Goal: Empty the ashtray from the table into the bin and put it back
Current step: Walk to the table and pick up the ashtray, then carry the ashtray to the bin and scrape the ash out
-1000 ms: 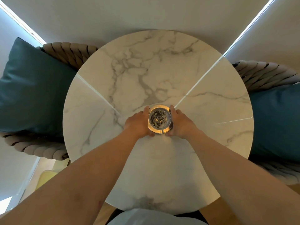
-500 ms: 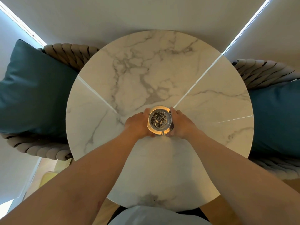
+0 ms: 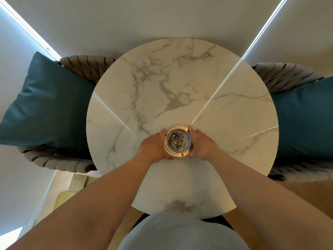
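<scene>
head: worn on head | faces forward-down over round table [image 3: 234, 123]; near; wide-angle; sole view

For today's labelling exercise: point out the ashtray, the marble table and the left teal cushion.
ashtray [image 3: 177, 141]: head view, on the ash in its bowl.
marble table [image 3: 180, 78]: head view, bare top beyond the hands.
left teal cushion [image 3: 48, 105]: head view, middle of its face.

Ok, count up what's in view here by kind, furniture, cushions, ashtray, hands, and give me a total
Round marble table: 1
Woven chairs: 2
Teal cushions: 2
Ashtray, full of ash: 1
Hands gripping it, left hand and right hand: 2
Total: 8
</scene>
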Motion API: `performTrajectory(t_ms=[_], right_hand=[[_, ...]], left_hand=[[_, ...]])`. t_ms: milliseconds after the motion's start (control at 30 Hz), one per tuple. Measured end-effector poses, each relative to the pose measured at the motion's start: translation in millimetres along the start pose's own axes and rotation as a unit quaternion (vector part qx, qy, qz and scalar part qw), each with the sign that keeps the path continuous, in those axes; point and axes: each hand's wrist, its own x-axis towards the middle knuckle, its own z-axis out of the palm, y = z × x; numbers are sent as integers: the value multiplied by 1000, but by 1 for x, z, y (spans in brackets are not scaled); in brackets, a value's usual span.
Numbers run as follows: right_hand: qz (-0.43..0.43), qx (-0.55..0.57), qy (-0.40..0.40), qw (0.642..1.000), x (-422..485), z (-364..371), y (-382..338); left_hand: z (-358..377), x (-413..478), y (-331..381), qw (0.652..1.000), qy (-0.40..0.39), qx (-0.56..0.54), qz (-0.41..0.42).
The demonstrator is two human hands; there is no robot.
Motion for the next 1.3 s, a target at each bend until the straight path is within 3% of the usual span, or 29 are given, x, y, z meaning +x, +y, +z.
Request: performTrajectory(t_ms=[767,1300], right_hand=[[-18,14,2,1000,-111,48,15],[-89,-42,-22,995,-179,70,21]], left_hand=[[65,-97,20,1000,13,3,27],[129,-185,40,995,77,-51,-31]])
